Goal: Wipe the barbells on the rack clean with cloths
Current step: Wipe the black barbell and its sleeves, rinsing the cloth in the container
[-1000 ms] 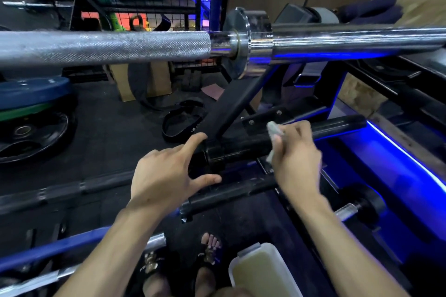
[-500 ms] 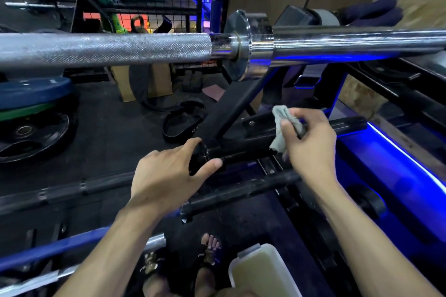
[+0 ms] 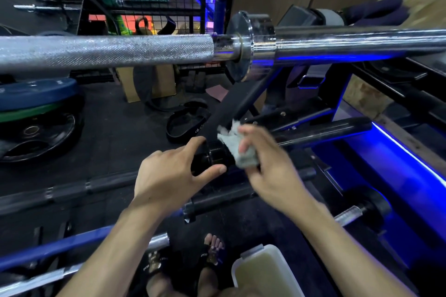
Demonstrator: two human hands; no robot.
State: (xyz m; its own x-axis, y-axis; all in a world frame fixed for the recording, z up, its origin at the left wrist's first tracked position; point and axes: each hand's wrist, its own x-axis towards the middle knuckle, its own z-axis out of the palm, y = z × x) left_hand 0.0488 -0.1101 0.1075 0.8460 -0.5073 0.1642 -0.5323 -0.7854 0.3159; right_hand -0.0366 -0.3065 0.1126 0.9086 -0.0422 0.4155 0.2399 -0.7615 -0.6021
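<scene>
Black barbell (image 3: 321,131): lies on the rack at an angle, its collar end between the two hands, its sleeve running up and away to the right of the right hand. Left hand (image 3: 169,176): half open, thumb and forefinger curved around the black collar, touching it; the other fingers spread loose. Right hand (image 3: 270,171): closed on a crumpled grey cloth (image 3: 241,149), pressing it against the bar just right of the collar; the hand is blurred, so finger placement is unclear. Chrome barbell (image 3: 108,52): horizontal, above and beyond both hands, knurled shaft to the left, smooth sleeve to the right, a disc flange between. Further black bars (image 3: 72,188): one below the left hand running left, another short sleeve just beneath both hands. Rack frame (image 3: 410,176): dark with blue edge lighting, to the right of the right hand. White tub (image 3: 263,272): below the right forearm, holding cloudy yellowish liquid. Floor (image 3: 115,132): dark rubber matting; stacked weight plates (image 3: 36,108) far left of the left hand; a black belt (image 3: 185,123) just beyond the hands; sandalled feet near the tub. Background: wire cage shelving, wooden panel wall.
</scene>
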